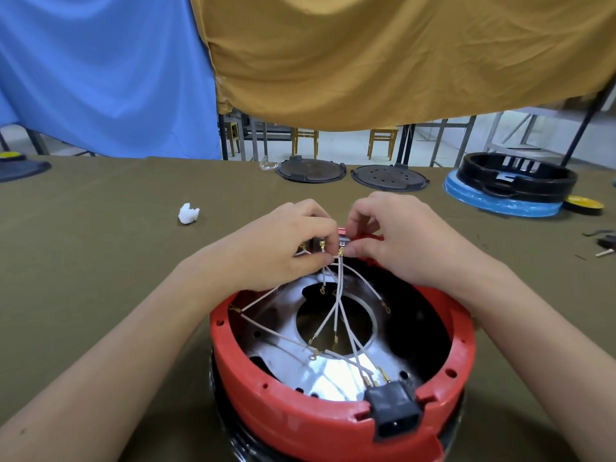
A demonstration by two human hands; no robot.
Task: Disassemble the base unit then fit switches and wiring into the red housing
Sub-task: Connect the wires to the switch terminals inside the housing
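At the far rim: both hands meet over the red housing point(333, 415), where the switches point(315, 244) sit in the wall.
Left hand: my left hand point(283, 241) has its fingers curled and pinches a thin white wire by its gold end, next to the switches.
Right hand: my right hand point(396, 241) also has curled fingers and pinches a gold wire end at the switch nearest it. I think I hold both so one hand keeps things steady while the other pushes the clip on.
Red housing: it sits upside down on the green table point(100, 261), right in front of me, so I can reach inside.
White wires point(336, 311): they fan out from the switches into the bowl. Many gold ends hang loose and touch nothing yet.
Black plug socket point(395, 408): it is fitted in the near rim, with three wires on its pins.
Step now: I judge I am joining wires to the switches. More clips need fitting.
Care: the wires cross each other, so I could pick the wrong one.
Far away: two dark round plates point(350, 173), a black ring part point(515, 180) and a white scrap point(188, 214) lie out of my way.
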